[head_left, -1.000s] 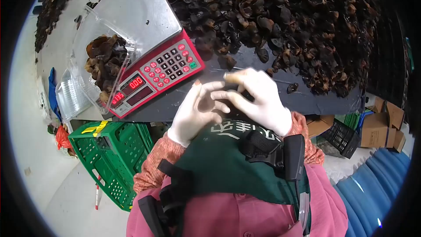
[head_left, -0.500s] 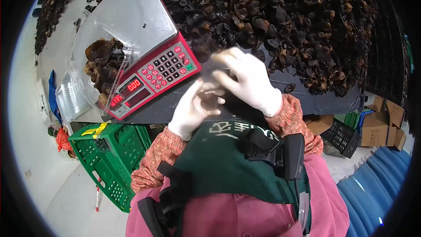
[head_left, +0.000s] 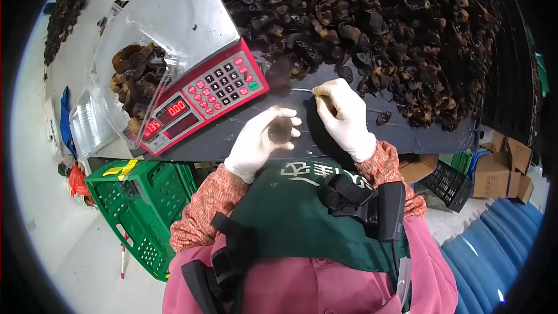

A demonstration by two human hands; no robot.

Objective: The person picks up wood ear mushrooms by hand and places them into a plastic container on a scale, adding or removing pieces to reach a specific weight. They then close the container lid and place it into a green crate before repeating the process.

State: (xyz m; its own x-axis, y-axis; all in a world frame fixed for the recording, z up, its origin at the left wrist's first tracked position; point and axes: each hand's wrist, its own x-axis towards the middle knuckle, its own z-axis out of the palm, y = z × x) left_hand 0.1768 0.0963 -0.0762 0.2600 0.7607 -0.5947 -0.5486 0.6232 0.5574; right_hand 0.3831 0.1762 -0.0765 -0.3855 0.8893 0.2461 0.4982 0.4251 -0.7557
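My left hand [head_left: 256, 142], in a white glove, is curled around a dark, round wood ear mushroom [head_left: 280, 130] in front of my apron. To its right, my right hand [head_left: 344, 116], gloved too, hangs above the dark table edge with thumb and fingers pinched together. Whatever the pinch holds, if anything, is too small to make out. Beyond both hands spreads a big heap of wood ear mushrooms [head_left: 372, 23]. Left of them stands a red digital scale [head_left: 215, 90] with a metal plate; its displays are lit, one reading 0.00.
A clear plastic box [head_left: 107, 61] of mushrooms sits at the scale's left, beside stacked clear trays [head_left: 90, 128]. Below the table are a green crate [head_left: 139, 215], a black crate [head_left: 447, 183] and cardboard boxes [head_left: 494, 171]. Blue corrugated material [head_left: 494, 250] lies at lower right.
My right hand has moved slightly right and down, away from my left hand, and its fingers have drawn together. My left hand still holds the mushroom in nearly the same place.
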